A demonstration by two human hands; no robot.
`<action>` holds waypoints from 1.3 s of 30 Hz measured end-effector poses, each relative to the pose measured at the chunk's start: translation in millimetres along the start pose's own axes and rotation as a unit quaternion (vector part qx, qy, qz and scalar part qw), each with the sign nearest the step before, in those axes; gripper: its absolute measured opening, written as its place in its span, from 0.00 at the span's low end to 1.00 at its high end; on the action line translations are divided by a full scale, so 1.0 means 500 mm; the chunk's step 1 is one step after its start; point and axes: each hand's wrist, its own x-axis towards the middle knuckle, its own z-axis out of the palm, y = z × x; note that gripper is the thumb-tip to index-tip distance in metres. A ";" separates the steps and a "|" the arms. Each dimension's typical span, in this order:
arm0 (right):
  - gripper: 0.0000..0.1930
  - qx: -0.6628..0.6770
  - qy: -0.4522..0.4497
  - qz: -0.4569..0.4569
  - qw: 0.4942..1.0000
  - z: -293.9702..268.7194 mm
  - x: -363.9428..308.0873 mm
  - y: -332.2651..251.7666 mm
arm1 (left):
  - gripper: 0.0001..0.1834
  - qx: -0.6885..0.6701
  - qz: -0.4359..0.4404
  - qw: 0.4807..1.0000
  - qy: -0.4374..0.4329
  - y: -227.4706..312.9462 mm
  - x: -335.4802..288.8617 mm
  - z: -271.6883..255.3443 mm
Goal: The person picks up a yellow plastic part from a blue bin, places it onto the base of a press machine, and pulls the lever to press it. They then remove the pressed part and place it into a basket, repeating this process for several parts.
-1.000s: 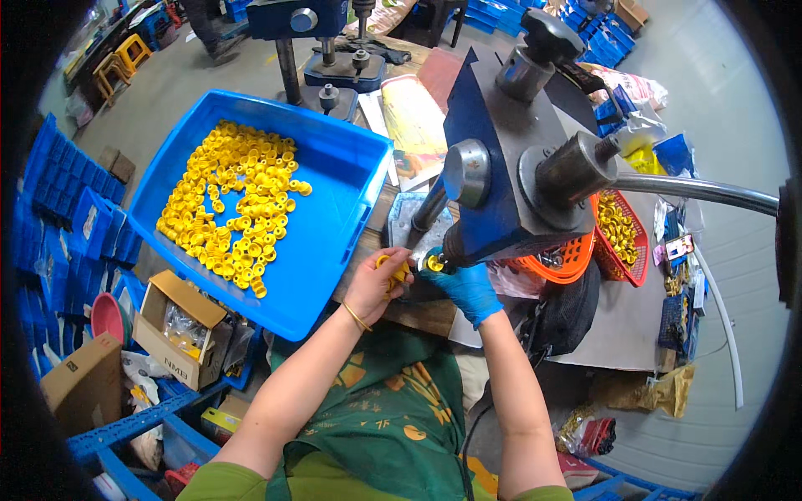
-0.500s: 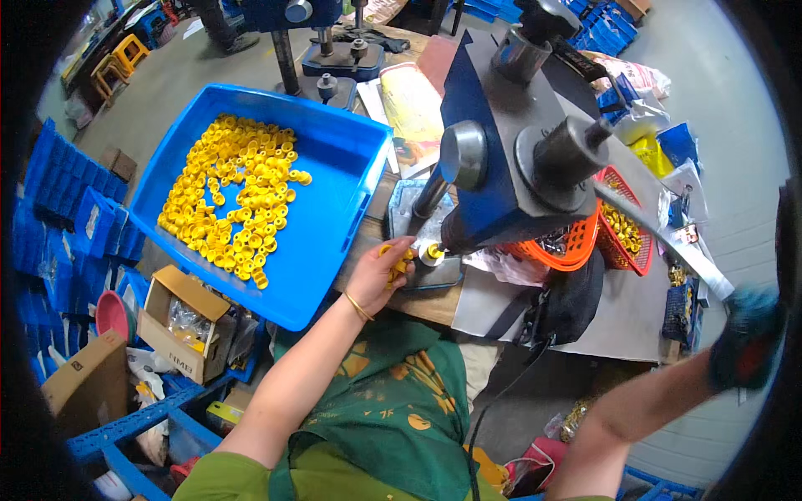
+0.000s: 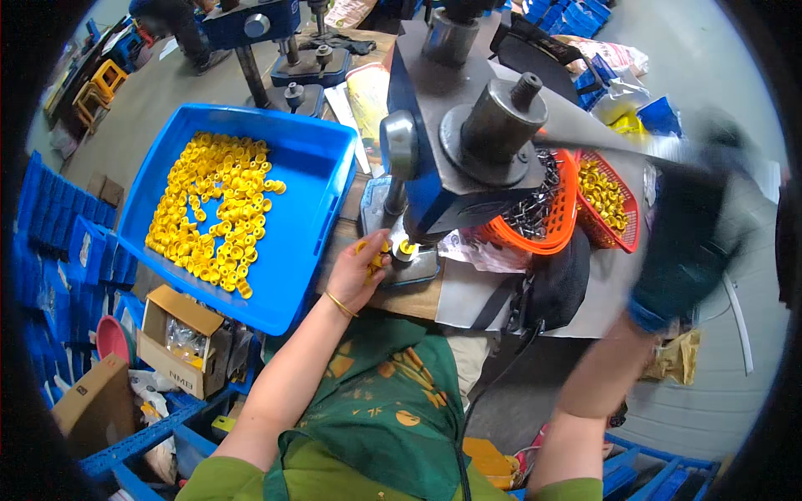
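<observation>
My left hand (image 3: 351, 277), bare with a thin bangle at the wrist, is closed on several small yellow caps (image 3: 375, 260). Its fingertips are beside the base of a blue hand press (image 3: 422, 108). A single yellow cap (image 3: 408, 248) sits at the working spot under the press head. At the right, my right hand (image 3: 689, 238) wears a dark green glove and is blurred by motion. It is closed on the outer end of the press lever (image 3: 614, 145); the fingers themselves are smeared.
On the left stands a blue tray (image 3: 322, 200) of loose yellow caps. Right of the press are an orange basket (image 3: 561, 219) of dark metal pieces and a red basket (image 3: 631, 227) of yellow pieces. Another press (image 3: 251, 29) stands behind. A cardboard box (image 3: 180, 355) is at lower left.
My right hand has swung the lever upward and farther from me. My left hand stays beside the press base with its caps. The whole view has shifted slightly.
</observation>
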 end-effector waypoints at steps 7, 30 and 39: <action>0.13 -0.613 -0.054 0.224 0.756 0.027 -0.279 0.521 | 0.16 0.206 0.035 0.973 0.098 0.003 -0.001 0.017; 0.12 -0.792 0.023 0.388 0.471 -0.297 -0.148 0.348 | 0.11 0.648 0.363 0.668 0.034 -0.013 0.017 0.029; 0.10 -0.745 0.105 0.308 0.583 -0.283 -0.177 0.340 | 0.07 0.090 -0.002 0.995 0.038 0.022 -0.003 0.017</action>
